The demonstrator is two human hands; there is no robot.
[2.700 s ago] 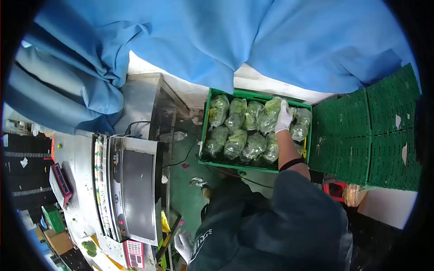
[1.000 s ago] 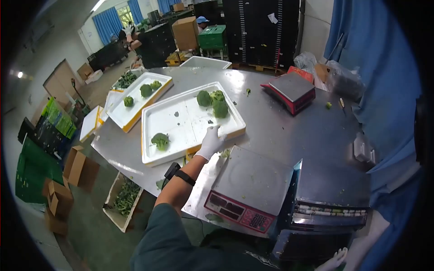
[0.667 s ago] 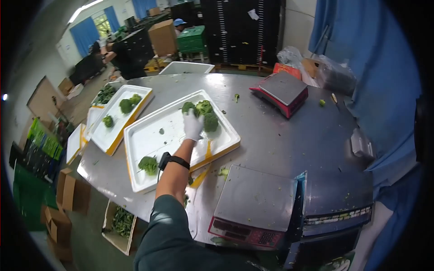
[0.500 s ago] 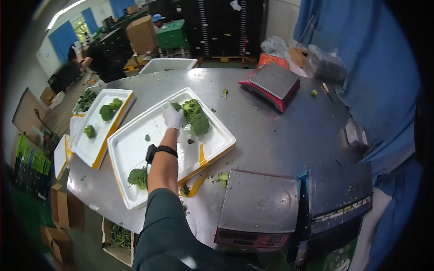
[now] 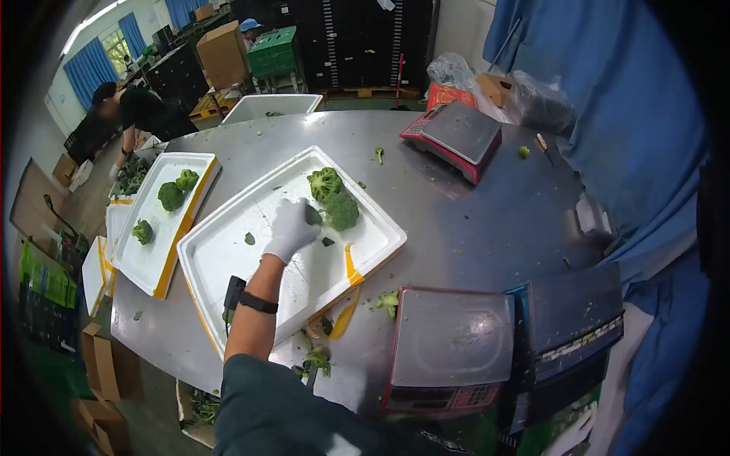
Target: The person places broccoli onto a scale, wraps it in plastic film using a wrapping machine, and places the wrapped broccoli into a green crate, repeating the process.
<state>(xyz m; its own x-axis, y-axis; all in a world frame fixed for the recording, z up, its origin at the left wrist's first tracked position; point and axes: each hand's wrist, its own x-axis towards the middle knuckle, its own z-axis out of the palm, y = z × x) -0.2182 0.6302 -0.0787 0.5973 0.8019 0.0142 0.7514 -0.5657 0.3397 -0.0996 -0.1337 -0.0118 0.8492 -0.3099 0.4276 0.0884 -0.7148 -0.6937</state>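
My left hand (image 5: 293, 230), in a white glove, is closed on a dark green leaf piece (image 5: 312, 215) above the large white tray (image 5: 213, 235). Just right of it, two broccoli heads, one lighter (image 5: 325, 183) and one darker (image 5: 341, 211), touch each other in the tray. Small leaf scraps (image 5: 250, 239) lie on the tray floor. A black watch is on my left wrist. At the lower right edge my right hand (image 5: 576, 433), also gloved, is partly visible with its fingers extended, beside the dark equipment.
A narrower white tray (image 5: 144, 262) with several broccoli heads stands left. Scales sit at the near right (image 5: 455, 334) and back right (image 5: 461, 133). A knife (image 5: 544, 147) lies by the blue curtain. A co-worker (image 5: 141, 114) bends over greens at the back left.
My left hand has moved down and slightly left, away from the broccoli heads, with the leaf piece. The broccoli near my wrist is now hidden. The co-worker's raised hands have come down to the greens.
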